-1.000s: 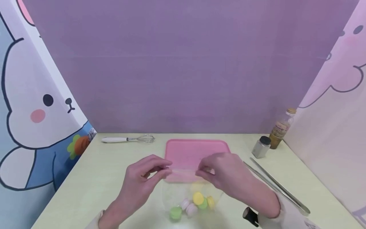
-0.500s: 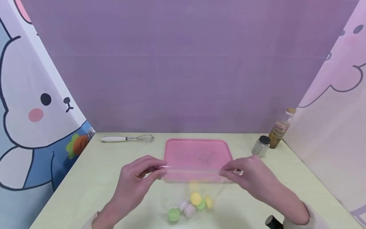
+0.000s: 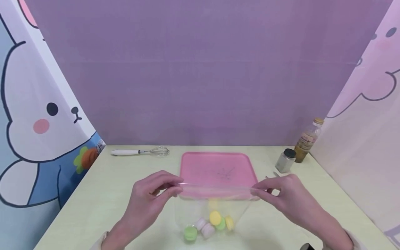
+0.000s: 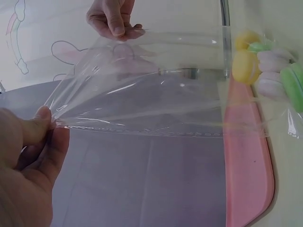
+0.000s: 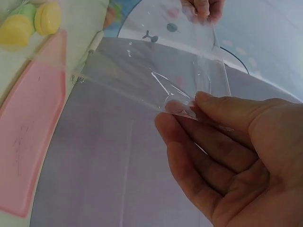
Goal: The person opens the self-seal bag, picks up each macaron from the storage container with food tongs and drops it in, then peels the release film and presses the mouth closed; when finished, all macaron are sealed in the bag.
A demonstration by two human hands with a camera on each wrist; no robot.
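A clear plastic bag [image 3: 193,208] hangs between my two hands, its top edge drawn nearly straight. Green, lilac and yellow macarons [image 3: 215,218] sit in the bottom of it. My left hand [image 3: 153,198] pinches the left top corner between thumb and fingers. At the other end, my right hand [image 3: 289,198] pinches the top edge between thumb and index finger. From the left wrist, creases fan out across the film [image 4: 123,94] from the pinched corner. The right wrist view shows the clear film over the fingertips [image 5: 174,106].
Behind the bag lies a pink tray [image 3: 215,166] with dark marks. A whisk [image 3: 140,152] is at the back left. A black-capped jar [image 3: 285,161] and a corked bottle [image 3: 307,141] stand at the back right. Metal tong tips [image 3: 276,174] show behind the right hand.
My right hand has slid rightward along the bag's top edge, away from the left hand, and the edge is now stretched wider. My left hand has shifted slightly left and keeps its pinch.
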